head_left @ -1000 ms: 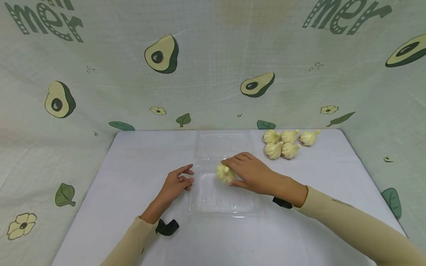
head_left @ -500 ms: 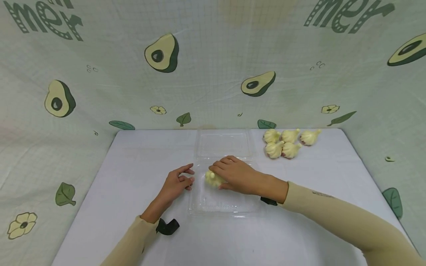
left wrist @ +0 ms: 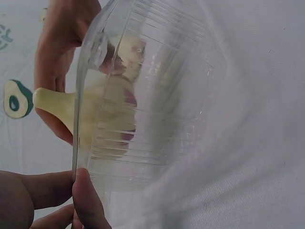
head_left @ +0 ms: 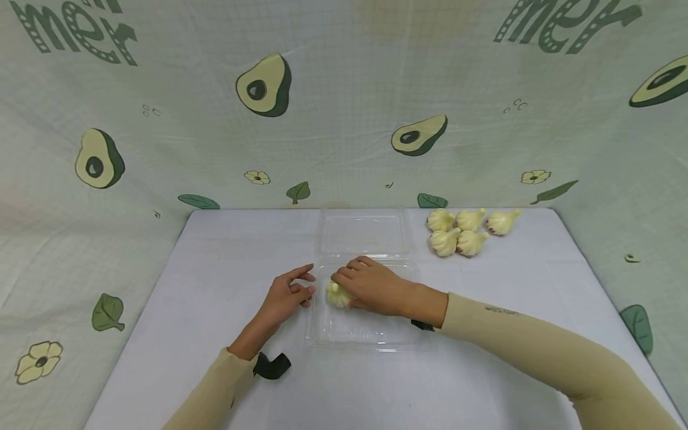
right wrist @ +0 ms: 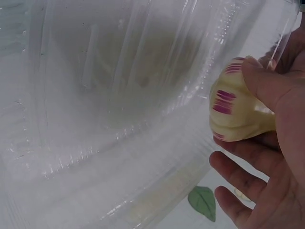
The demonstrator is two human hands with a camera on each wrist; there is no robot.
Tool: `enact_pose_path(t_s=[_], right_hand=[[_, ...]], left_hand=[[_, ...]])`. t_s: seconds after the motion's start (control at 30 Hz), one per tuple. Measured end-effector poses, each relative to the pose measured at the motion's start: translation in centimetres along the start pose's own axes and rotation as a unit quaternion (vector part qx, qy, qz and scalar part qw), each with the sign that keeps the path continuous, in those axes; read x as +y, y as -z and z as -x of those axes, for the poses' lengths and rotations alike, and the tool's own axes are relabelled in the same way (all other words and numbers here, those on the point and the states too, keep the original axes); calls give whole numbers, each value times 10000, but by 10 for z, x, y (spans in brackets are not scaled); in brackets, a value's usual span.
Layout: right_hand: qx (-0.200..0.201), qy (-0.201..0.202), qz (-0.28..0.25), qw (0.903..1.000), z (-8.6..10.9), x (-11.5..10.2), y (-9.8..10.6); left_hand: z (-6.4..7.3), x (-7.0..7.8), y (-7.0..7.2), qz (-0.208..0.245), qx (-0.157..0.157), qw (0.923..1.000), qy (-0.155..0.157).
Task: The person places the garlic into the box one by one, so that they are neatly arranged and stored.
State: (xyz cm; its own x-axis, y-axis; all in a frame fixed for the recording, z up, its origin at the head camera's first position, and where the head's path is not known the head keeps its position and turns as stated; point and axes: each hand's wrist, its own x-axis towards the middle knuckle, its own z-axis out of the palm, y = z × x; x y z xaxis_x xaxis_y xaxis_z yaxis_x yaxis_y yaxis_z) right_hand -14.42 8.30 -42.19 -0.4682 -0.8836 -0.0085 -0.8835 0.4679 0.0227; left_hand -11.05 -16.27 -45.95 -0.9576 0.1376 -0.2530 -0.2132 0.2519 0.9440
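My right hand (head_left: 378, 289) grips a pale garlic bulb (head_left: 337, 295) over the left part of a clear plastic clamshell container (head_left: 371, 343). The bulb's stem points up, and purple streaks mark its base. In the right wrist view, the thumb and fingers are around the garlic bulb (right wrist: 226, 107). At the container's left edge, my left hand (head_left: 287, 297) pinches the rim. The left wrist view puts its thumb (left wrist: 86, 195) below that rim and its fingers above. Through the clear wall, the garlic bulb (left wrist: 109, 114) shows inside; whether it touches the bottom I cannot tell.
Several garlic bulbs (head_left: 470, 221) are grouped at the table's back right. The container's lid (head_left: 365, 236) lies folded back towards the rear edge. A white cloth covers the table (head_left: 231, 251), and a patterned curtain (head_left: 344, 89) hangs behind it.
My right hand has carried the garlic bulb leftward and slightly nearer, from the container's middle to its left side. The left hand has stayed at the rim.
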Motion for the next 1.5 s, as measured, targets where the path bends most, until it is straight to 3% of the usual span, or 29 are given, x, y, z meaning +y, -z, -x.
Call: enact_pose_path(t_s=[0.77, 1.23, 1.5], right_hand=[[221, -40, 753, 9969, -14, -4, -16], [99, -254, 626, 9977, -12, -3, -4], [261, -461, 473, 9975, 3, -3, 17]], left_hand=[[-1, -1, -2, -66, 115, 9999, 48], [0, -2, -1, -64, 105, 9999, 72], [-1, -2, -1, -82, 102, 9999, 68]])
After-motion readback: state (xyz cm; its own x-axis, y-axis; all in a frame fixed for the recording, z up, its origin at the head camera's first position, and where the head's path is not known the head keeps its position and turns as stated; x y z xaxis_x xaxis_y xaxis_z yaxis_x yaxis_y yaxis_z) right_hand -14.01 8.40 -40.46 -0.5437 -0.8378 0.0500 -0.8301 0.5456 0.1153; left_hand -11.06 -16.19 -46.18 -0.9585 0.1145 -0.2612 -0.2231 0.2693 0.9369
